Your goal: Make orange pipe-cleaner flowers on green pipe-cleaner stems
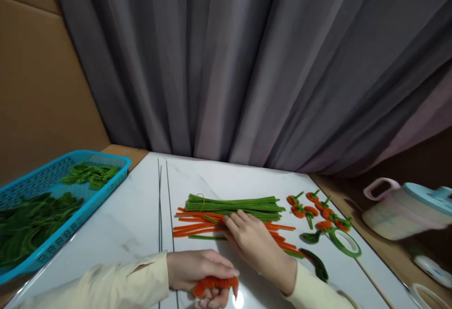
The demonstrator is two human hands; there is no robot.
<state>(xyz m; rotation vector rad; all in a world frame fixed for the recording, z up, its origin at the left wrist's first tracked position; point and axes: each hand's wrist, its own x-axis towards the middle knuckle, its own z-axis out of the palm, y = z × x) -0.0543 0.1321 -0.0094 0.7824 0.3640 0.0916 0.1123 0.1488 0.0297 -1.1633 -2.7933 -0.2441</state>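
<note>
My left hand (203,271), low in the middle, is closed around a bundle of folded orange pipe cleaners (215,284), with one end sticking out past the fingertips. Stretched over the pile, my right hand (249,236) rests its slightly spread fingers on loose orange pipe cleaners (194,228); its thumb is hidden. A few green pipe cleaners lie among the orange ones. Just behind them is a bunch of green pipe cleaners (233,204) with a thin band round its left end.
Several small orange fuzzy persimmons (298,211) with green tops lie right, near green tape (346,243), a thin stick (372,280) and a dark green curved piece (316,264). A blue basket (122,170) holds green fuzzy pieces at left. Thin wires (160,205) lie on the table. A lidded jug (399,212) stands right.
</note>
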